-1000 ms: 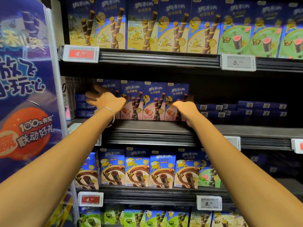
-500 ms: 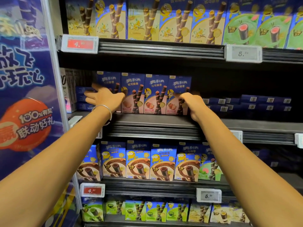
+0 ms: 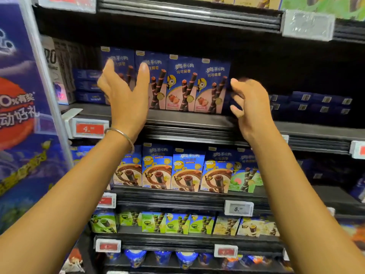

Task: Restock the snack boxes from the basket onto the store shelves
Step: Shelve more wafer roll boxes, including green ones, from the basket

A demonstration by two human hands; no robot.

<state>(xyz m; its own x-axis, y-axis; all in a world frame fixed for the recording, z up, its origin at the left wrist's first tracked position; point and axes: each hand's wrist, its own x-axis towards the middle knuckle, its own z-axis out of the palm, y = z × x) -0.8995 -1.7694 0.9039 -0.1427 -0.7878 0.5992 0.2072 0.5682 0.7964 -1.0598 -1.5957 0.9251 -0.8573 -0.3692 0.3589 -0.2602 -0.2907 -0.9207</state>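
Observation:
A row of blue and pink strawberry snack boxes [image 3: 182, 86] stands upright on the dark shelf [image 3: 187, 120] at chest height. My left hand [image 3: 123, 97], with a bangle on its wrist, hovers in front of the row's left end, fingers straight and spread, holding nothing. My right hand [image 3: 249, 104] hangs just off the row's right end, fingers loosely bent, also holding nothing. Neither hand touches a box. The basket is out of view.
Below stand chocolate boxes [image 3: 171, 171] and green boxes [image 3: 158, 222]. Flat blue boxes [image 3: 310, 103] lie stacked at the shelf's right and back left. A blue promotional panel [image 3: 21, 107] walls the left side. Price tags [image 3: 89, 128] line the shelf edges.
Both hands have let go of the ends of the strawberry box row and pulled back toward me. The view has tilted down, so the shelves sit higher in frame.

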